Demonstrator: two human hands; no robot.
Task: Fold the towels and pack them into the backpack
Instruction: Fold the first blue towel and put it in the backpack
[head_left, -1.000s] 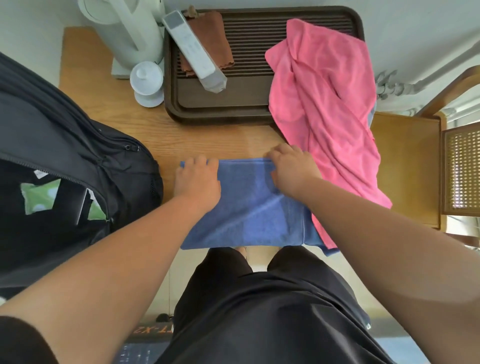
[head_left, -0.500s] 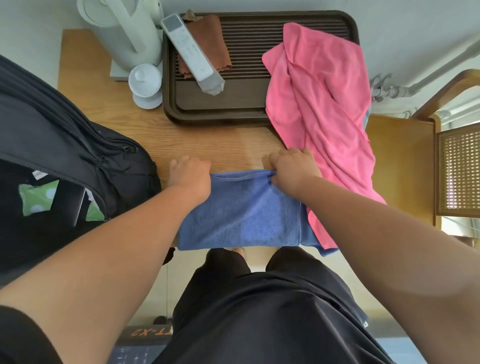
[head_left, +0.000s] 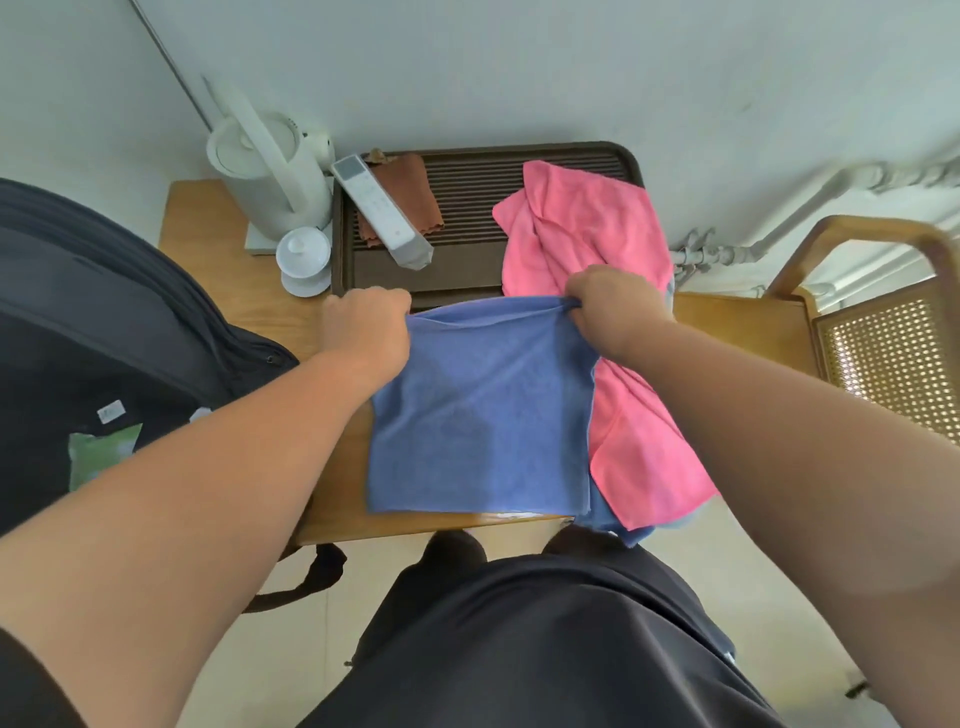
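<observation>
Left hand (head_left: 363, 332) was clenched on the top left corner of the blue towel (head_left: 483, 415), and the right hand (head_left: 608, 306) pinched the top right corner, with cloth bunched in its curled fingers. The towel's top edge was stretched between the two fists and lifted. Its lower part lay flat on the wooden table (head_left: 208, 218), with the bottom edge close to the table's near edge. A pink towel (head_left: 597, 234) lay unfolded and crumpled, running from the dark slatted tray (head_left: 467, 171) down the table's right side, just beside the blue towel and past the near edge. A bit of blue cloth (head_left: 618, 525) showed under its lower end; could not tell if it was the same towel. A black backpack (head_left: 104, 312) stood at the left, open and touching the table. Inside it were a green-and-white packet (head_left: 104, 457) and a small white tag (head_left: 110, 411), print too blurred to read. One strap (head_left: 311, 577) hung below the table edge. On the tray sat a brown cloth (head_left: 410, 192) with a long white remote-like device (head_left: 384, 218) lying across it, its button marks not legible. A white kettle (head_left: 265, 166) and a white lidded cup (head_left: 304, 260) were on the table left of the tray. A wooden chair (head_left: 883, 338) with cane weave stood at the right. No readable brand anywhere.
</observation>
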